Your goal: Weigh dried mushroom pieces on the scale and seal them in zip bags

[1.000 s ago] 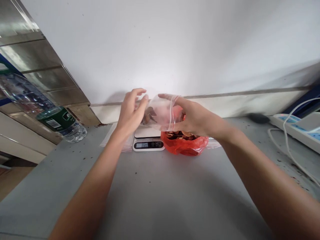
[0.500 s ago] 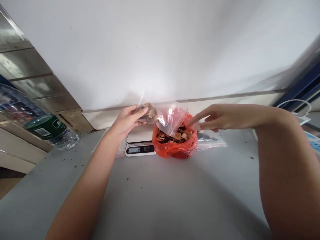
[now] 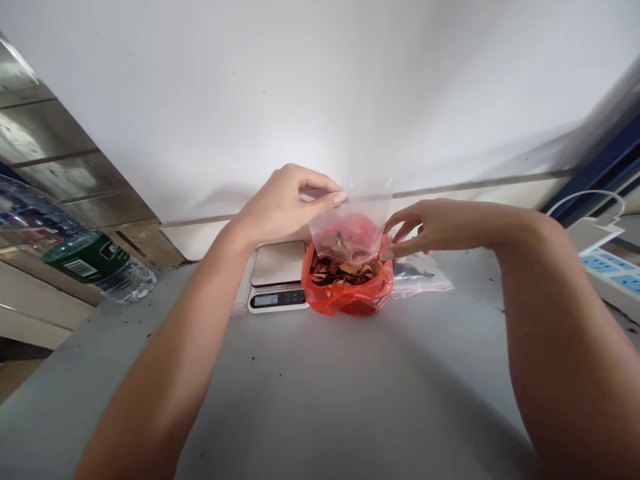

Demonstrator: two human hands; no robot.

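Observation:
My left hand (image 3: 293, 200) pinches the upper left edge of a clear plastic bag (image 3: 367, 203). This bag hangs upright over a red plastic bag (image 3: 350, 303), with a few brown dried slices (image 3: 337, 245) in its bottom. The red bag stands open on the table, full of similar brown dried slices (image 3: 345, 272). At its right rim is my right hand (image 3: 420, 227), thumb and fingers apart and curved, close to the clear bag's right side. Whether its fingertips touch either bag is unclear. Left of the red bag lies a white digital scale (image 3: 279, 267) with a lit display.
A flat clear bag (image 3: 420, 275) lies right of the red bag, and another plastic bag (image 3: 241, 300) shows partly beside the scale. A large water bottle (image 3: 95, 257) stands at left. A power strip (image 3: 613, 270) and white adapter (image 3: 590, 233) are at right. Behind is a white wall (image 3: 320, 100).
My left hand has moved right and up with the clear bag, from above the scale to over the red bag. The bag now hangs upright. My right hand has shifted slightly left.

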